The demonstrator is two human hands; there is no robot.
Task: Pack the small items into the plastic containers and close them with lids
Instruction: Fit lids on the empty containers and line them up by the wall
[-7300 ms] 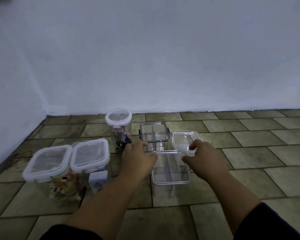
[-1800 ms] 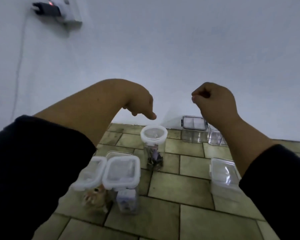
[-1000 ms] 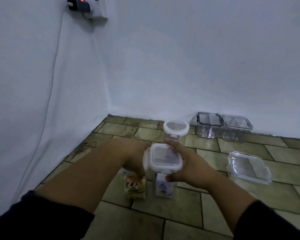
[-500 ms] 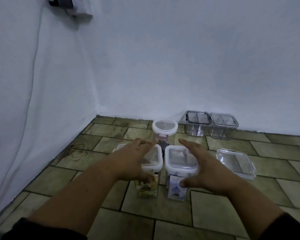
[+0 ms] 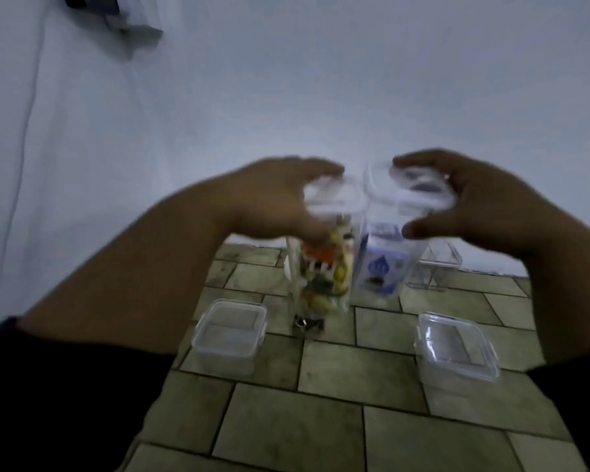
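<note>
Carrying step: I judge both packed, lidded containers are mid-transfer; the frame is blurred.
Left hand (image 5: 280,202): curled round the lid end of the tall clear plastic container of colourful small items (image 5: 321,267), at frame centre.
Right hand (image 5: 484,206): clamped on the tall clear plastic container holding a blue-and-white box (image 5: 382,267), just beside the first.
Next move: set both upright on the tiled floor (image 5: 321,430), steadily.

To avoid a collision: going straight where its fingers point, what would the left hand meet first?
Probably the blue-box container in the right hand: the left hand, gripping the colourful-items container, points across at it. Blur hides the gap.
</note>
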